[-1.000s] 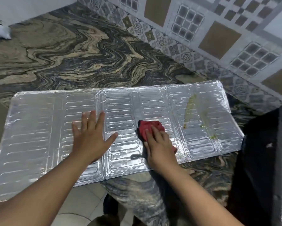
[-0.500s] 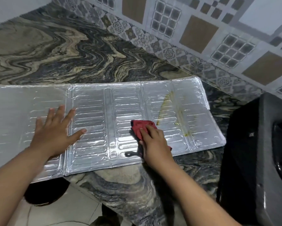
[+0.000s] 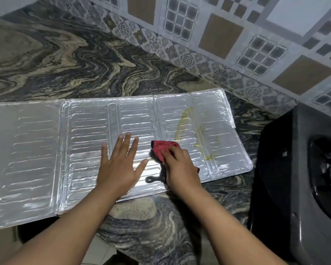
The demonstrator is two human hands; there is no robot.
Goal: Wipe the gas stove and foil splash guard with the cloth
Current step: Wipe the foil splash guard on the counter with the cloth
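Note:
The silver foil splash guard (image 3: 84,131) lies flat on the marbled counter, its front edge hanging over the counter's front. My left hand (image 3: 120,167) rests flat on its middle panel with fingers spread. My right hand (image 3: 180,167) presses a red cloth (image 3: 161,149) onto the foil just right of the left hand. A yellow-green greasy smear (image 3: 182,123) marks the right panel, beyond the cloth. The black gas stove (image 3: 294,178) stands at the right edge of the view, with part of a burner showing.
The dark swirled stone counter (image 3: 84,64) stretches behind the foil to a patterned tiled wall (image 3: 227,35). Below the counter's front edge I see pale floor tiles (image 3: 97,251).
My left hand has shifted right along the foil, close to the right hand. The right hand and the cloth stay near the panel fold left of the smear. The view panned.

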